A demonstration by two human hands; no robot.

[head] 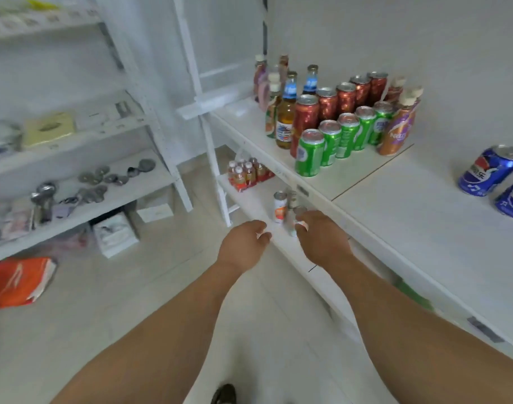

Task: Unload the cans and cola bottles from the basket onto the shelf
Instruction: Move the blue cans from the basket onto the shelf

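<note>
My right hand [322,237] reaches onto the lower shelf [249,199] and is closed around a small silver-topped can [298,212]; my fingers hide most of it. Just beyond it stands a white and orange can [280,207]. My left hand [245,243] hovers at the lower shelf's front edge, fingers loosely curled, with nothing in it. Two blue cola cans [489,170] stand at the right of the upper shelf [380,193]. No basket is in view.
On the upper shelf stand rows of green cans [309,153] and red cans [306,115], glass bottles [285,118] and a purple bottle [396,132]. A pack of small bottles [246,173] sits further back on the lower shelf. An orange bag [16,281] lies on the floor at left.
</note>
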